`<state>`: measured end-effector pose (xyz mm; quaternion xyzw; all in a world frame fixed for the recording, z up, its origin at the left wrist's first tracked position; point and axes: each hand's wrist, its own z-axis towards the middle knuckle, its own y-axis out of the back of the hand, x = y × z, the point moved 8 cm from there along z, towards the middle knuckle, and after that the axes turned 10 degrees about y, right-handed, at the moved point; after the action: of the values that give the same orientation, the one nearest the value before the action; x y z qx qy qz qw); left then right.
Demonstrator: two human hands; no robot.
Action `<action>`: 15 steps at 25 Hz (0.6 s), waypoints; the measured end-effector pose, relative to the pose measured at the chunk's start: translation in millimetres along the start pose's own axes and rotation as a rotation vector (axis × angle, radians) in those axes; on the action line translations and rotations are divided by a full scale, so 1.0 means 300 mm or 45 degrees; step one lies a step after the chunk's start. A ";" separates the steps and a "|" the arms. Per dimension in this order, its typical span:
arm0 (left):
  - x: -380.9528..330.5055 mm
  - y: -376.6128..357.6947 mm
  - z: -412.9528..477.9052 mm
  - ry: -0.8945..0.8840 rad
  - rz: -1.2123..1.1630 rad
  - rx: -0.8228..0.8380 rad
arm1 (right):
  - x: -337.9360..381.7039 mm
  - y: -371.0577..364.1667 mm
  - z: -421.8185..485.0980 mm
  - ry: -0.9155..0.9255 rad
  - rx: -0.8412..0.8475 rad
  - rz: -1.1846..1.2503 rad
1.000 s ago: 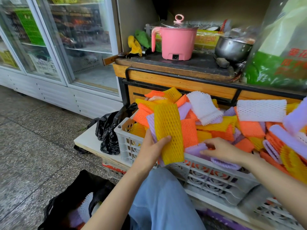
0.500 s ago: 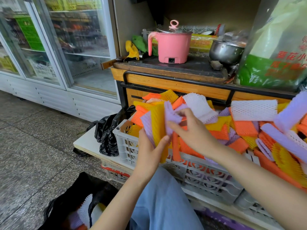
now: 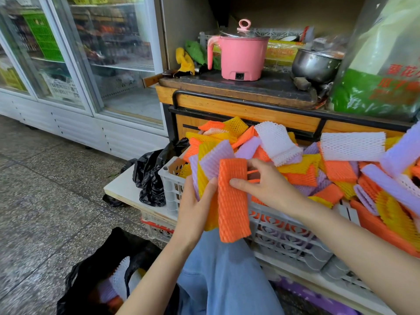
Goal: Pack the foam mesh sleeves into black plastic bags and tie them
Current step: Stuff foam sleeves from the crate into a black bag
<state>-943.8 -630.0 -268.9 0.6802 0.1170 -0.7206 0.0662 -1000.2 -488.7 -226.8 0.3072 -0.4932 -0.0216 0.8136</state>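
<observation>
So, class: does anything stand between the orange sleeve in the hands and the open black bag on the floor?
No obstacle shows. The orange sleeve, pinched by the right hand, hangs above the knee; the black bag gapes lower left. Only the left forearm crosses that line.

Orange sleeve (image 3: 233, 201) upright (others crated)

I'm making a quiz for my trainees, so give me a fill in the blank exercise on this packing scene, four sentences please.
1. The sleeve pinched by the right hand is ____ in colour.
2. The electric pot on the wooden counter is ____.
3. The bag on the floor, with a few sleeves inside, is ____.
4. The left hand grips a stack of yellow and ____ sleeves.
Missing words: orange, pink, black, purple.
</observation>
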 end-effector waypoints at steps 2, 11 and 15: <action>-0.002 0.026 0.006 0.012 0.051 -0.095 | 0.017 0.015 -0.003 0.013 -0.043 0.024; 0.045 0.146 0.039 0.251 0.274 -0.223 | 0.065 0.043 0.029 0.120 -0.011 0.065; 0.043 0.088 0.035 0.390 0.329 0.102 | 0.021 -0.020 0.041 0.011 0.341 -0.007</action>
<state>-947.9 -657.3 -283.2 0.7932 0.0086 -0.5984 0.1125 -1005.4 -501.6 -220.8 0.4146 -0.4874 0.0434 0.7673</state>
